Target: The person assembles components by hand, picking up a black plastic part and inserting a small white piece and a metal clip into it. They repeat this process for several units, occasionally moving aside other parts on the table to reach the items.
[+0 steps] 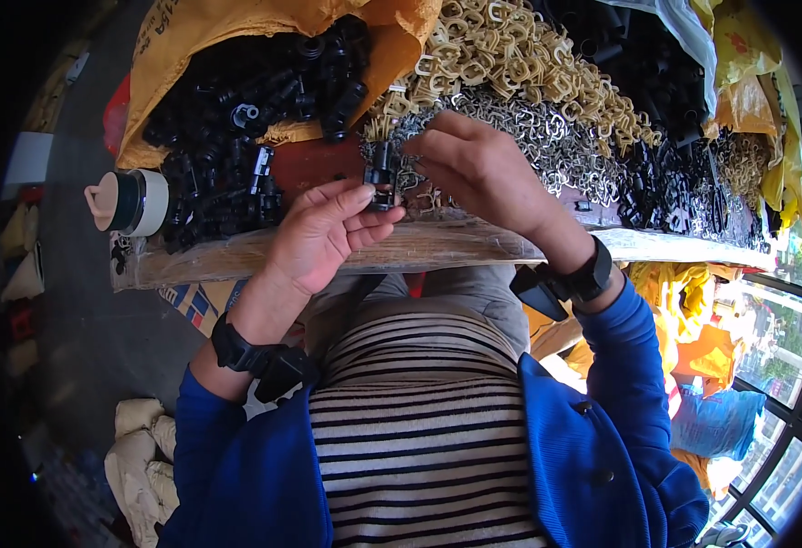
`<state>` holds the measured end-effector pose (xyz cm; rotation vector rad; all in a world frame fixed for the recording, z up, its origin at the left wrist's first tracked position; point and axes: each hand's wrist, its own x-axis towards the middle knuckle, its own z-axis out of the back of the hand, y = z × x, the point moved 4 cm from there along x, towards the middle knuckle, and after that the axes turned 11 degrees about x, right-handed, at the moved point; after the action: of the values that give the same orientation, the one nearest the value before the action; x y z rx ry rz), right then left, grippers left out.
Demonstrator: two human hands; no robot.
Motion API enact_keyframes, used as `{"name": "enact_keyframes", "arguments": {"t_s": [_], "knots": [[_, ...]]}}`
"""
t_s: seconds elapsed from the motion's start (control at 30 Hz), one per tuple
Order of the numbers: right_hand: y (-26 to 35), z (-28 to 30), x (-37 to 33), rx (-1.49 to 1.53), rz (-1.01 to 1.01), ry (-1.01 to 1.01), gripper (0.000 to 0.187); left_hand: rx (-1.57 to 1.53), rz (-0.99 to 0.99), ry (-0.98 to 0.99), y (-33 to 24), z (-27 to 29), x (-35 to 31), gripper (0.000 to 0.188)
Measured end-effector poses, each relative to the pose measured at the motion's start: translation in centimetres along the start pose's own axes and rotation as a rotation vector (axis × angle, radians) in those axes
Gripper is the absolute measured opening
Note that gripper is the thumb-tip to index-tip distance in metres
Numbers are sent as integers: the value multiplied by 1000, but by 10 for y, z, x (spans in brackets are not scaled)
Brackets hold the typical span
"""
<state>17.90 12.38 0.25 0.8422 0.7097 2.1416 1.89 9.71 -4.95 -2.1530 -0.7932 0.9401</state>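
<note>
Between the thumb and fingers of my left hand (314,233) stands a black plastic fitting (381,178), roughly upright above the front edge of the table. Just to its right is my right hand (478,169), fingers curled together and their tips pointing toward the fitting. Whatever those fingertips pinch, if anything, is hidden. Small silver metal clips (547,137) lie in a heap behind and beside my right hand. Beyond them rises a larger pile of cream-coloured clips (501,50). More black fittings (227,137) spill from an orange bag at the left.
A cup with a pale lid (141,203) stands at the table's left end. The orange bag (200,27) gapes open behind the fittings. Small black parts (652,187) lie at the right, near yellow bags (748,55). The wooden table edge (456,245) runs before me.
</note>
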Motion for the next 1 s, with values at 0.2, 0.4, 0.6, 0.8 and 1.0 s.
{"name": "enact_keyframes", "arguments": {"t_s": [0.2, 0.4, 0.6, 0.8, 1.0], "knots": [[-20, -33, 42, -615, 192, 110, 14, -114, -26, -39, -7, 11, -10, 22], [-23, -39, 33, -516, 166, 74, 18, -113, -23, -49, -4, 28, -14, 20], [-19, -39, 43, -493, 151, 110, 19, -111, -35, -30, -5, 18, -8, 22], [-19, -39, 50, -537, 72, 148, 22, -88, -45, -30, -6, 12, -6, 22], [-17, -33, 44, -470, 134, 201, 21, -93, -57, -60, -1, 14, -7, 22]]}}
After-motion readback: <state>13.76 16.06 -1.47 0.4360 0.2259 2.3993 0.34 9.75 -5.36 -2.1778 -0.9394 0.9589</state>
